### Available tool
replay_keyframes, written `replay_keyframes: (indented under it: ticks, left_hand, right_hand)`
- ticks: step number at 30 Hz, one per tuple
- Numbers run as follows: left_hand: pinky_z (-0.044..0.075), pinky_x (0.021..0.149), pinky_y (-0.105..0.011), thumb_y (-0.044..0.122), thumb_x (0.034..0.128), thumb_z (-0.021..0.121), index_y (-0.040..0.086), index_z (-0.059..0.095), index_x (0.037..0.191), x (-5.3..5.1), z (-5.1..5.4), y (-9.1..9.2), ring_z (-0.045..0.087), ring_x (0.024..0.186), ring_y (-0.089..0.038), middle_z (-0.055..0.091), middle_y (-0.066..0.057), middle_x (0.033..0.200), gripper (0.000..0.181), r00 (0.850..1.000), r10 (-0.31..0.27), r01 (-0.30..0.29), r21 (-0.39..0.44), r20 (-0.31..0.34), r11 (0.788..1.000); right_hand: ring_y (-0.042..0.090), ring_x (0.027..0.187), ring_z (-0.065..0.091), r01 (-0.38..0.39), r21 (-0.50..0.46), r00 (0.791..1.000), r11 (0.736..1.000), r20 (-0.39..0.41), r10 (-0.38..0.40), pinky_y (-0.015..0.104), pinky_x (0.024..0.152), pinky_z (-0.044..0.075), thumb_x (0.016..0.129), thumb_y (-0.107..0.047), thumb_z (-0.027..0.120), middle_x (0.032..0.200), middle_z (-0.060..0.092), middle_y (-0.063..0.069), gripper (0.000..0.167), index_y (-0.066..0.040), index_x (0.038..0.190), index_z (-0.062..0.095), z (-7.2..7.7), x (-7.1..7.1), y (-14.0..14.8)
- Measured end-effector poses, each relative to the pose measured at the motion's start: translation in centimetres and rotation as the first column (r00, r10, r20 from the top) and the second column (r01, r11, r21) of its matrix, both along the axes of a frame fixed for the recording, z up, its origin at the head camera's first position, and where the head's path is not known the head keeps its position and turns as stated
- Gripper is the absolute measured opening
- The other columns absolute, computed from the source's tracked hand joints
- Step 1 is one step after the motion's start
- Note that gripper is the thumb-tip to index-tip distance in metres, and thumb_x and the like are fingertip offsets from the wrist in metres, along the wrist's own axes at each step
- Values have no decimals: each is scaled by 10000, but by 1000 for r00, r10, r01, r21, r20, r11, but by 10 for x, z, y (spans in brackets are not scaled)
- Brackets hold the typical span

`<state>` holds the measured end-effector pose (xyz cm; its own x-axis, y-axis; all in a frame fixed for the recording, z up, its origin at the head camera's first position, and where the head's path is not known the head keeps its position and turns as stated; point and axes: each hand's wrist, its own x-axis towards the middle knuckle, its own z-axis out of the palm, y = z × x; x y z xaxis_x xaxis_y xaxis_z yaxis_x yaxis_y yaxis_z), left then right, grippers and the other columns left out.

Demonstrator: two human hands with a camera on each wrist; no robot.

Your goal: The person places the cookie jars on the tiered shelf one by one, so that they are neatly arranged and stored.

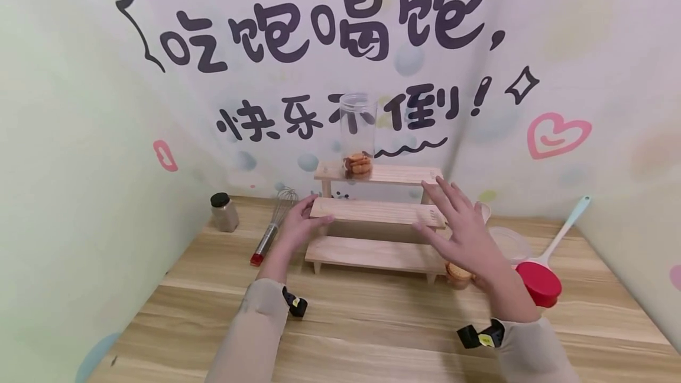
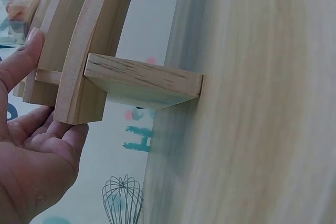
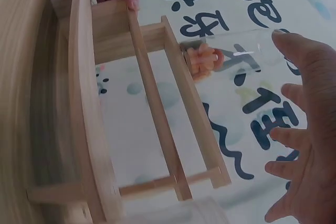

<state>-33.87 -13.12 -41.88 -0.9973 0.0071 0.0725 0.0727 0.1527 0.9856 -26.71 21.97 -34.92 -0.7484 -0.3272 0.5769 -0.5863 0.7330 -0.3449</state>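
A three-tier wooden stand (image 1: 378, 253) stands on the table against the back wall. On its top tier is an upright clear jar (image 1: 357, 135) without a lid, with biscuits (image 1: 359, 164) at the bottom. My left hand (image 1: 298, 223) grips the left end of the middle tier, thumb on top; the left wrist view shows the curled fingers (image 2: 68, 135) against the wood (image 2: 79, 103). Beside the stand's right end, my right hand (image 1: 468, 235) is raised with fingers spread, holding nothing. In the right wrist view, the right hand (image 3: 310, 140) is apart from the stand (image 3: 155, 108).
A black-lidded jar (image 1: 224, 213) and a whisk (image 1: 270, 232) are left of the stand. To its right are another container with biscuits (image 1: 459, 273), partly behind my right hand, a clear round lid (image 1: 509, 243), a red round object (image 1: 540, 282) and a light-blue-handled utensil (image 1: 568, 224).
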Motion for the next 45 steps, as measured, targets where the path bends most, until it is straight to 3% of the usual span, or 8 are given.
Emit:
replay_keyframes:
  ticks: [7, 13, 20, 25, 29, 32, 37, 45]
  left_hand:
    - [377, 1156, -381, 226, 817, 861, 126, 390, 1546, 0, 2, -1, 388, 1440, -270, 384, -117, 1582, 874, 1000, 9, -9, -2, -3, 1000]
    - [377, 1156, -400, 242, 825, 855, 130, 378, 1553, 1, 1, -2, 384, 1443, -275, 374, -115, 1589, 877, 1000, 13, -13, -18, -3, 1000]
    - [355, 1169, -390, 265, 808, 868, 118, 375, 1556, 0, -2, -3, 347, 1464, -263, 344, -101, 1608, 907, 1000, 11, -11, -17, -2, 1000]
    - [357, 1167, -387, 282, 801, 873, 142, 387, 1552, 0, -2, -3, 350, 1462, -264, 340, -90, 1611, 905, 1000, 13, -13, -26, -2, 1000]
    - [366, 1162, -397, 270, 808, 867, 131, 381, 1555, -1, -2, -2, 368, 1452, -269, 356, -96, 1603, 902, 1000, 14, -14, -22, -2, 1000]
    - [367, 1161, -394, 266, 810, 866, 116, 376, 1555, -2, -3, -1, 373, 1449, -270, 363, -105, 1598, 904, 1000, 6, -6, -21, -1, 1000]
    - [375, 1156, -383, 240, 809, 867, 123, 395, 1545, -3, -4, 1, 388, 1440, -267, 377, -109, 1588, 882, 1000, 4, -4, -9, -11, 1000]
    - [377, 1155, -389, 226, 812, 865, 127, 401, 1542, -2, -2, 2, 387, 1442, -267, 385, -108, 1584, 870, 1000, 9, -9, 6, -11, 1000]
  right_hand:
    - [427, 1501, 166, 50, 115, 997, 992, 44, -56, 828, 1075, 63, 884, -496, 719, 1655, 217, 127, 913, -357, 1614, 189, -6, 10, 21]
    - [430, 1454, 287, 64, 155, 997, 986, 29, -70, 707, 1083, 312, 875, -484, 747, 1648, 244, 115, 983, -307, 1625, 137, -7, 19, 43]
    - [391, 1285, 511, 95, 70, 995, 993, 15, -96, 631, 902, 470, 883, -313, 789, 1465, 525, 112, 728, -246, 1524, 451, -15, 40, 88]
    - [236, 1118, 558, 148, -6, 987, 989, -62, -148, 299, 873, 466, 829, -198, 835, 1224, 648, 113, 583, -154, 1364, 608, -35, 52, 115]
    - [73, 1059, 511, 110, -84, 983, 990, -140, -121, 54, 738, 413, 721, -90, 885, 1177, 646, 107, 632, -102, 1307, 646, -58, 55, 131]
    - [10, 1126, 469, 70, -135, 982, 988, -164, -92, 17, 719, 434, 630, -13, 911, 1248, 601, 158, 719, -36, 1295, 640, -77, 56, 142]
    - [47, 1216, 443, 47, -242, 987, 969, -140, -83, 11, 867, 410, 538, 110, 898, 1333, 522, 215, 863, 66, 1330, 560, -101, 60, 156]
    - [-51, 1057, 535, 110, -376, 993, 920, 1, -118, 13, 850, 435, 600, 208, 812, 1292, 513, -203, 935, 81, 1433, 406, -128, 72, 160]
